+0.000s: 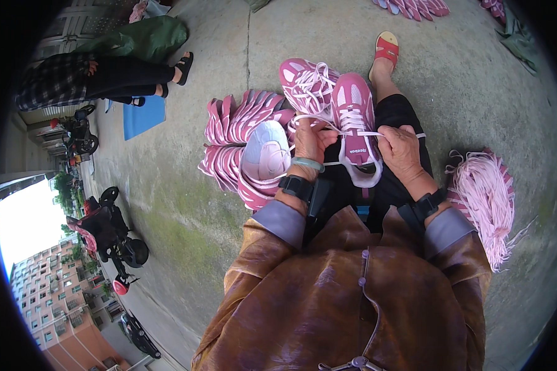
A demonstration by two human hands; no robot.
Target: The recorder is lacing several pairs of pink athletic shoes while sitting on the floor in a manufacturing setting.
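A pink shoe upper (354,102) lies toe-away over my lap, with a pale pink shoelace (353,120) threaded through its eyelets. My right hand (400,150) pinches one lace end and holds it taut to the right of the tongue. On the left side, my left hand (314,142) has its fingers closed on the other lace end, beside the upper. Another laced pink upper (307,83) sits just beyond my left hand, its lace in loose loops. Left of that hand, a pile of nested pink uppers (247,114) rests on the ground.
A thick bundle of pale pink laces (486,198) lies over more uppers at right. Concrete ground (185,198) surrounds me. At far left are a person in black trousers (127,74), a blue mat (144,117), and a motorcycle (111,232). More pink pieces (414,7) lie ahead.
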